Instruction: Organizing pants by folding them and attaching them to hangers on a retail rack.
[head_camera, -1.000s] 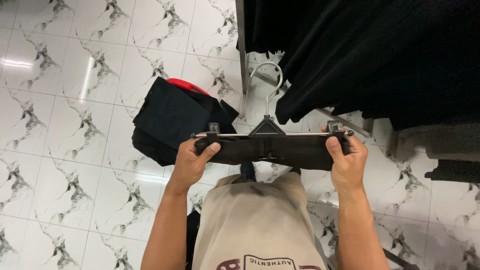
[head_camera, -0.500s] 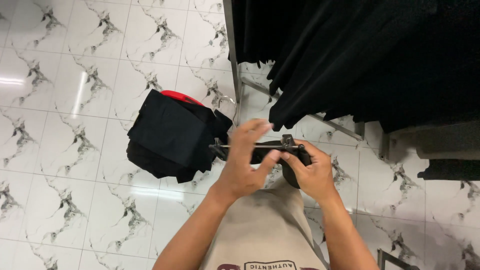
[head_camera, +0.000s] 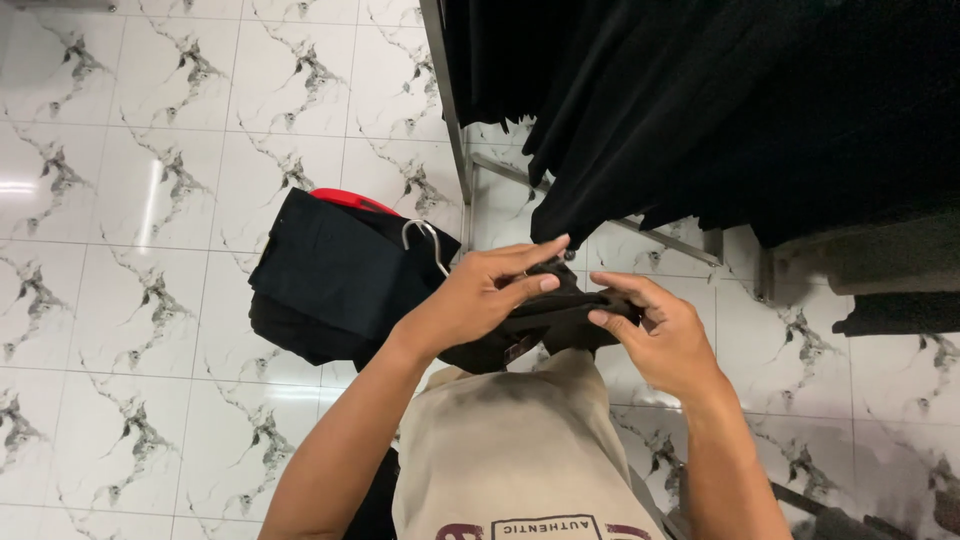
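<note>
Black folded garment (head_camera: 540, 325) sits dead centre between my hands, chest height. Left hand (head_camera: 480, 295) grip pinches its top at 10 o'clock; right hand (head_camera: 655, 335) grip clasps its edge at 3. Metal hook (head_camera: 425, 240) pokes out at 10. I judge: keep fold flat, clip square.

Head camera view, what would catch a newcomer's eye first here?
At centre, the left hand and right hand grip a folded black garment on a hanger, its metal hook pointing left. Dark clothes on a rack fill the upper right, and a pile of black fabric lies on the marble-patterned floor.
</note>
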